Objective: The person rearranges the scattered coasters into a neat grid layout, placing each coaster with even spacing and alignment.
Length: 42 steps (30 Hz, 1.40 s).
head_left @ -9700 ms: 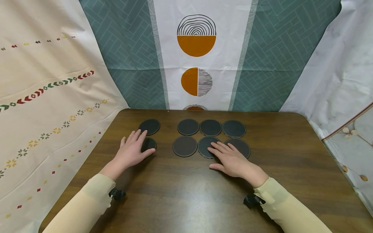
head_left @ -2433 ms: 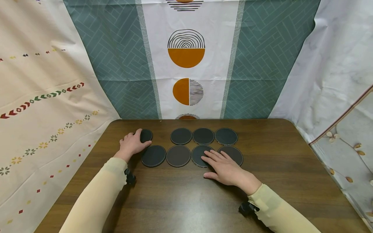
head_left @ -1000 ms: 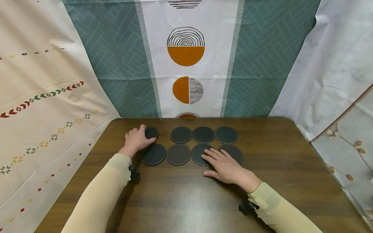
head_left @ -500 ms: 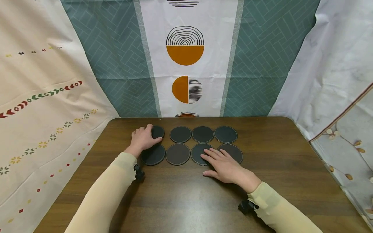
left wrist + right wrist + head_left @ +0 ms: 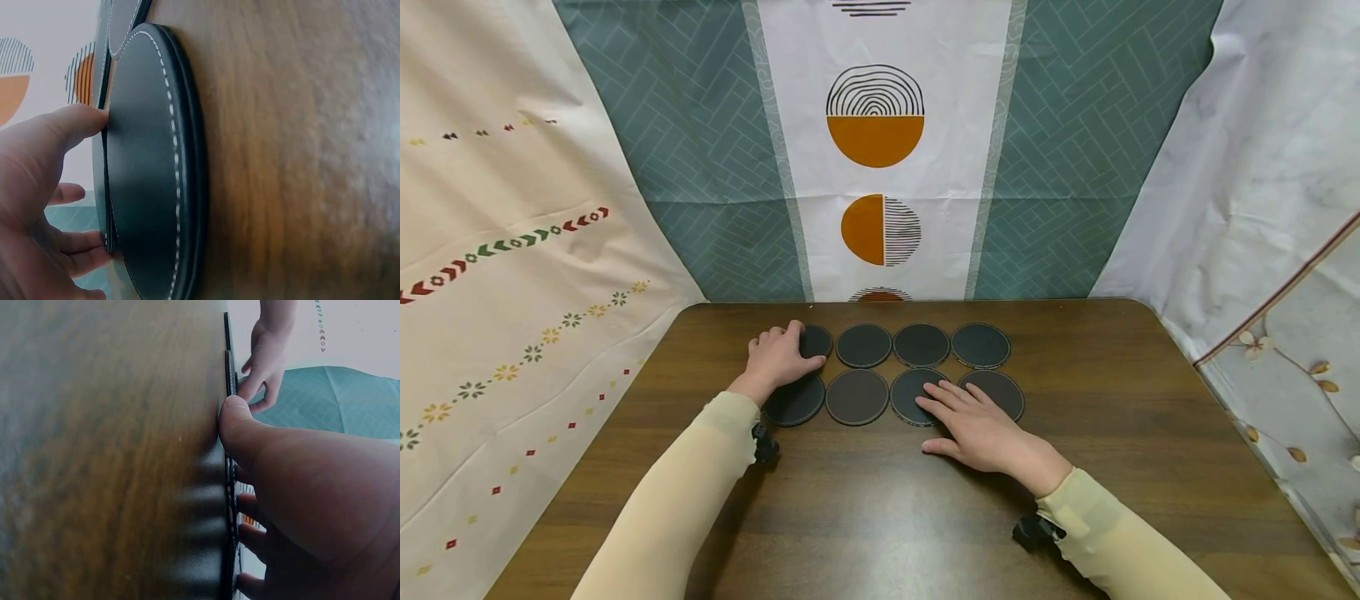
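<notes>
Round dark leather coasters with pale stitched rims lie in two rows on the table. My left hand point(image 5: 777, 357) grips the back-left coaster point(image 5: 816, 342), thumb at its near side and fingers at its far left edge. Below that wrist lies the front-left coaster point(image 5: 794, 402), which shows large in the left wrist view as a thick disc point(image 5: 147, 162). My right hand point(image 5: 985, 429) rests with spread fingers over the front-row coaster third from left point(image 5: 912, 395) and the front-right coaster point(image 5: 1006, 395), partly hiding both. In the right wrist view its thumb point(image 5: 240, 425) is beside the coaster edges.
Further coasters fill the rows: a brownish one point(image 5: 857, 397) in front, and three dark ones at the back, including the back-right coaster point(image 5: 981, 345). The wooden table point(image 5: 880, 508) ends at a patterned cloth point(image 5: 715, 167) hanging behind it.
My left hand moves right, sliding the back-left coaster up to its neighbour. Earlier, it was by the front-left coaster, which now lies beside the brownish one. The right hand stays in place.
</notes>
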Motion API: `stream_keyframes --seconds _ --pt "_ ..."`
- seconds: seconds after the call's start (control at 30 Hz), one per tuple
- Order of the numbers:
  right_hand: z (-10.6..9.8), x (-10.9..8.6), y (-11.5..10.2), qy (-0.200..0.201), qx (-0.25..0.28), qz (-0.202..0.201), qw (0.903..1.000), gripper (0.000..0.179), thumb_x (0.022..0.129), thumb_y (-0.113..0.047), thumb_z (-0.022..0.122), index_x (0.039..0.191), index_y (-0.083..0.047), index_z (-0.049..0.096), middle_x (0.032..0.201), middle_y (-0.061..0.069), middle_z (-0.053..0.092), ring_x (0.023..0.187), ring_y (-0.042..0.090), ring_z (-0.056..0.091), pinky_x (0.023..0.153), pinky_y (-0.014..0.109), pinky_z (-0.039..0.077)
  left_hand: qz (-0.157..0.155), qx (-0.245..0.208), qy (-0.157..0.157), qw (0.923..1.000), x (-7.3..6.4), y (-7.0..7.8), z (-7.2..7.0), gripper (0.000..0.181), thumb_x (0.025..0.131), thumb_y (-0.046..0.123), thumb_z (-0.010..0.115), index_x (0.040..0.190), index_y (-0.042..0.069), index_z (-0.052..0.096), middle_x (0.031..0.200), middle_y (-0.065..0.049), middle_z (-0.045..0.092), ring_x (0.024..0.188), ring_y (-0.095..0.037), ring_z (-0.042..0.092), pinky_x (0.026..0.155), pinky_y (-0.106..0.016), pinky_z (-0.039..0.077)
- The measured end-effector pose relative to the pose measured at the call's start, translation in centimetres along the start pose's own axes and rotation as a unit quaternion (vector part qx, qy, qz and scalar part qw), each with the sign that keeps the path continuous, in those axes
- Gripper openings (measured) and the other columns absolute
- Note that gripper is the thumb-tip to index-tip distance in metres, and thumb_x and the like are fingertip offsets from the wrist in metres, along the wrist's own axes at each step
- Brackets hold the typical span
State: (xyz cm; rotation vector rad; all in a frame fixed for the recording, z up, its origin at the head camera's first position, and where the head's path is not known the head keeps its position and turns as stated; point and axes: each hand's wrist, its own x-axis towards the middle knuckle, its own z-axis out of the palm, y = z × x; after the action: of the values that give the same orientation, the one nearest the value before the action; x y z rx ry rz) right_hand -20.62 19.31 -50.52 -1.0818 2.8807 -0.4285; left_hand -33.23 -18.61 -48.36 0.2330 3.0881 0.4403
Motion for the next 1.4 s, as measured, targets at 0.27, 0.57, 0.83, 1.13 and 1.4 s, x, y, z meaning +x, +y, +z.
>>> stream_keyframes --seconds 0.27,0.57,0.83,1.13,1.4 --pt "-0.6 0.2 -0.7 -0.026 -0.013 0.017 0.9994 0.075 0.109 -0.053 0.066 0.169 -0.01 0.047 0.178 0.016 0.034 0.165 0.04 0.028 0.13 0.067 0.021 0.001 -0.003 -0.012 0.9999 -0.1 0.0 -0.2 0.084 0.101 0.055 0.073 0.16 0.001 0.047 0.152 -0.037 0.051 0.142 -0.056 0.044 0.118 -0.079 0.026" --pt "-0.5 0.3 -0.8 -0.023 -0.017 0.017 0.9995 0.075 0.109 -0.053 0.066 0.169 -0.011 0.047 0.178 0.015 0.035 0.165 0.04 0.028 0.13 0.067 0.021 -0.001 -0.008 -0.023 0.9997 -0.4 0.0 -0.2 0.083 0.103 0.054 0.072 0.163 0.004 0.045 0.156 -0.035 0.049 0.144 -0.055 0.043 0.119 -0.078 0.025" --pt "-0.5 0.4 -0.9 -0.022 -0.02 0.014 0.9995 0.076 0.109 -0.055 0.065 0.169 -0.011 0.047 0.178 0.014 0.034 0.165 0.039 0.028 0.13 0.067 0.022 -0.002 -0.013 -0.026 0.9996 -0.6 -0.2 -0.2 0.083 0.103 0.054 0.071 0.164 0.005 0.044 0.158 -0.035 0.046 0.146 -0.055 0.041 0.119 -0.078 0.024" --pt "-0.5 0.3 -0.9 -0.007 -0.005 0.003 1.0 0.076 0.11 -0.055 0.064 0.167 -0.008 0.049 0.176 0.018 0.037 0.163 0.043 0.031 0.128 0.07 0.023 0.003 -0.022 -0.018 0.9996 -0.9 -0.1 -0.3 0.083 0.104 0.054 0.07 0.166 0.006 0.043 0.169 -0.033 0.033 0.155 -0.055 0.03 0.121 -0.079 0.02" --pt "-1.0 0.3 -1.0 -0.027 -0.019 0.019 0.9993 0.074 0.11 -0.053 0.066 0.168 -0.009 0.049 0.176 0.017 0.038 0.163 0.042 0.031 0.129 0.067 0.025 0.018 -0.008 -0.004 0.9998 -1.8 0.9 -0.5 0.079 0.11 0.055 0.062 0.17 0.008 0.041 0.175 -0.03 0.028 0.162 -0.052 0.024 0.124 -0.08 0.017"
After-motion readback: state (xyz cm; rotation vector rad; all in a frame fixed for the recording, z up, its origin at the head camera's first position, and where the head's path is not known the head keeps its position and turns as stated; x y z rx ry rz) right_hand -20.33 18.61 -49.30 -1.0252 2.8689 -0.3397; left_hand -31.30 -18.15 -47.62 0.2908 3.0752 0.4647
